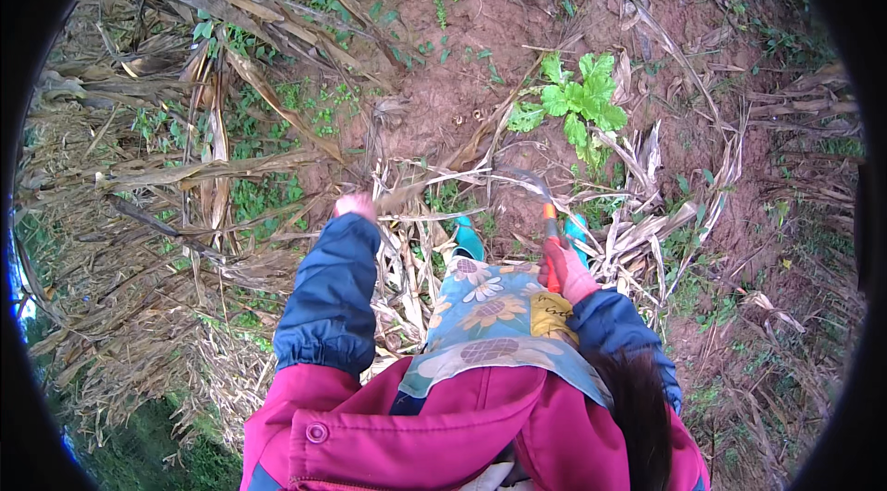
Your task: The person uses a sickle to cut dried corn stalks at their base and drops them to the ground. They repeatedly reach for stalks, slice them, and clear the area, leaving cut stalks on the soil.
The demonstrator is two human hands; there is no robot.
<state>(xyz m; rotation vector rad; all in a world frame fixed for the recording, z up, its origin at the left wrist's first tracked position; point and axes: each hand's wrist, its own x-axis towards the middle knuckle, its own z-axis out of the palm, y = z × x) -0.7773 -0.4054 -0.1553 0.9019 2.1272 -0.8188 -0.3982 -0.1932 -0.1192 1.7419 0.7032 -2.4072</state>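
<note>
My right hand (568, 269) grips the red handle of a sickle (551, 241), in front of my flowered apron (485, 304). An orange band rings the top of the handle, and the thin curved blade (532, 179) points up and left among dry leaves. At the end of my outstretched left arm, my left hand (355, 205) is closed around a blurred, dry brown corn stalk (402, 197). The stalk slants up and right over the soil; its far part mixes with other dry leaves. My fingers on that side are mostly hidden by blur.
A bright green leafy plant (575, 99) grows ahead on reddish soil (443, 103). Thick piles of dry corn stalks (138, 179) lie at the left. Pale dry leaves (637, 234) surround my teal boots (469, 239). More stalks stand at the top.
</note>
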